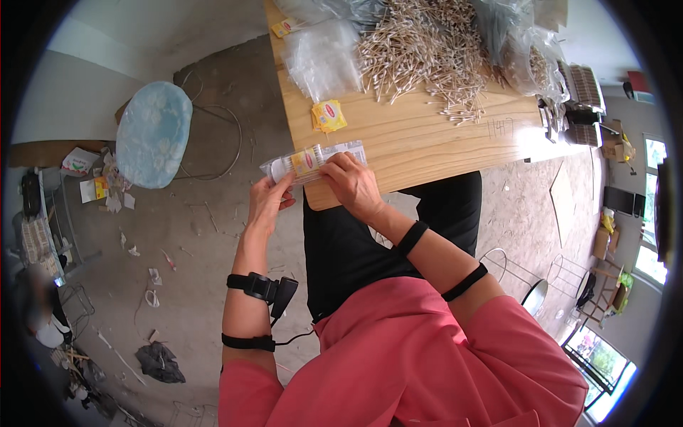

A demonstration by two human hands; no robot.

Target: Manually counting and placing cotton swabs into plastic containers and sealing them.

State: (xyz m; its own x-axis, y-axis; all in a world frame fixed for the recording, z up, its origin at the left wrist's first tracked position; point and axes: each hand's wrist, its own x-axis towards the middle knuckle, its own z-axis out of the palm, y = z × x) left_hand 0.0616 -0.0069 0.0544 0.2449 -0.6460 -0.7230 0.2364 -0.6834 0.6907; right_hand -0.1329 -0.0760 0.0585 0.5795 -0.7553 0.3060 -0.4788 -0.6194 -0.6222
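Observation:
Over the near left corner of the wooden table [427,153] lies a clear plastic packet of cotton swabs [295,165] with a yellow and red label inside. My left hand [268,201] grips the packet's left end, its fingers closed around it. My right hand [353,183] pinches the packet at its right part, where a printed clear flap sticks out beyond the fingers. Just behind the packet is a small stack of yellow label cards [329,116]. Farther back sits a pile of empty clear bags [324,60]. A large heap of loose cotton swabs [427,53] spreads across the far side.
Clear plastic bags [523,43] crowd the table's far right. To the left stands a stool with a pale blue cover [154,135]. Scraps and a black plastic bag [160,361] litter the floor. A round stool [535,295] is on the right.

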